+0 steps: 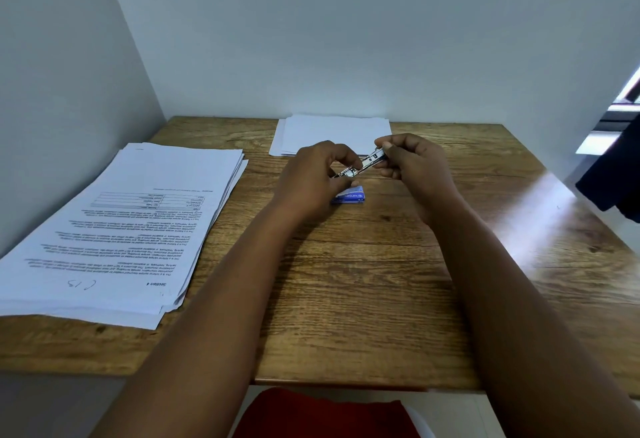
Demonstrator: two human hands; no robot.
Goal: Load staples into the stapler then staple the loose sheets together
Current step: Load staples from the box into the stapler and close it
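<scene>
1. Wooden table (346,299) stood in a corner w/ plain pale walls behind and to the left; a bright streak of light lay across its right side.
2. My left hand (311,177) and right hand (412,163) met above the middle of the table, both on a small metal stapler (363,164).
3. Right thumb and fingers were pinched shut on the stapler's far, higher end; left fingers were curled closed round its near, lower end. So both grips were clamped on the stapler, which was held off the table and tilted, running up from lower left to upper right.
4. Stapler looked shiny, chrome-like. I couldn't tell whether it was opened up or whether any staples sat inside, too small and partly hidden by my fingers.
5. Just below my hands, a small blue staple box (350,195) lay flat on the wood, partly covered by my left hand.
6. Beyond the hands, against the back wall, a neat stack of blank white sheets (322,131) lay on the table.
7. Well off to the left, a thick pile of printed sheets (131,215) sat fanned at the edges, text upside down to me, w/ a handwritten mark near its closest corner.
8. At the far right edge hung something dark, fabric-like (609,174).
9. Red cloth (318,413) showed below the table's near edge.
</scene>
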